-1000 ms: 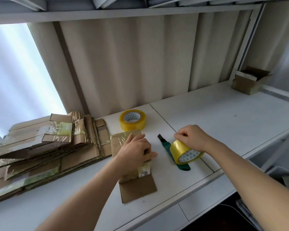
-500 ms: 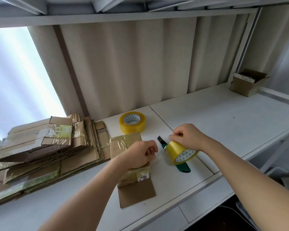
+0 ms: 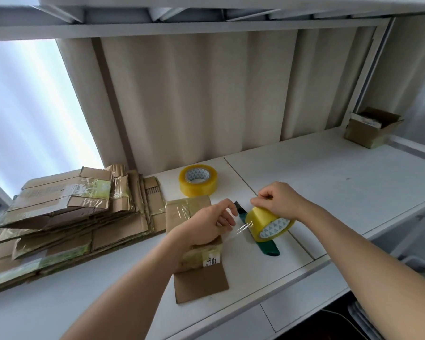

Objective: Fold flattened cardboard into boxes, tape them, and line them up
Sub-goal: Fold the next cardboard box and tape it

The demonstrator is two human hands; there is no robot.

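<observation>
A flattened cardboard piece (image 3: 199,280) lies on the white shelf in front of me, partly under my left forearm. My right hand (image 3: 277,201) grips a yellow tape roll (image 3: 268,223) held on edge just above the shelf. My left hand (image 3: 210,223) pinches the free end of the clear tape strip (image 3: 241,229), which stretches between its fingers and the roll. A green-handled cutter (image 3: 268,249) lies beneath the roll, its black blade end showing between my hands.
A second yellow tape roll (image 3: 198,180) lies flat behind the cardboard. A pile of flattened boxes (image 3: 66,217) fills the shelf's left side. A small open box (image 3: 372,127) stands at the far right corner. The shelf's front edge (image 3: 304,271) runs close below my hands.
My left hand left the cardboard, rose to the roll and took hold of the tape end. A short strip is now pulled out between my hands. The roll shifted slightly.
</observation>
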